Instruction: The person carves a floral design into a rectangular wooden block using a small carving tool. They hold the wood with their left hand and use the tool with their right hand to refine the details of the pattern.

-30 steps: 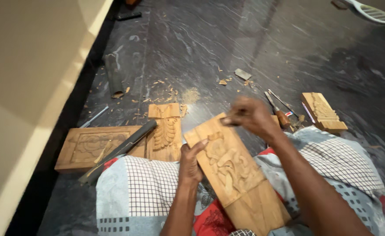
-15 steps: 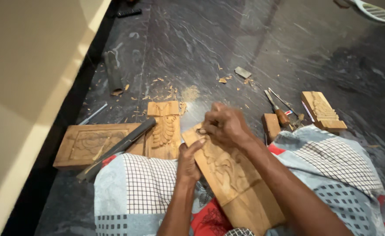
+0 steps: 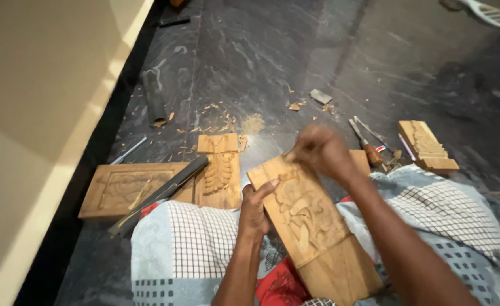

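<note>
A long carved wooden panel (image 3: 312, 226) rests tilted on my lap, over checked cloth. My left hand (image 3: 254, 209) grips its left edge, thumb on the carved face. At the panel's upper end my right hand (image 3: 321, 152) is blurred, fingers closed, apparently on a small tool that I cannot make out.
On the dark stone floor lie a carved leaf block (image 3: 219, 171), a wide relief panel (image 3: 131, 188) with a long dark bar (image 3: 159, 194) across it, chisels (image 3: 366, 144), a small carved block (image 3: 427, 146), wood chips (image 3: 221, 119) and a cream wall (image 3: 40, 113) at left.
My right hand has moved left along the panel's top end and back a little. The left hand stays on the panel's edge.
</note>
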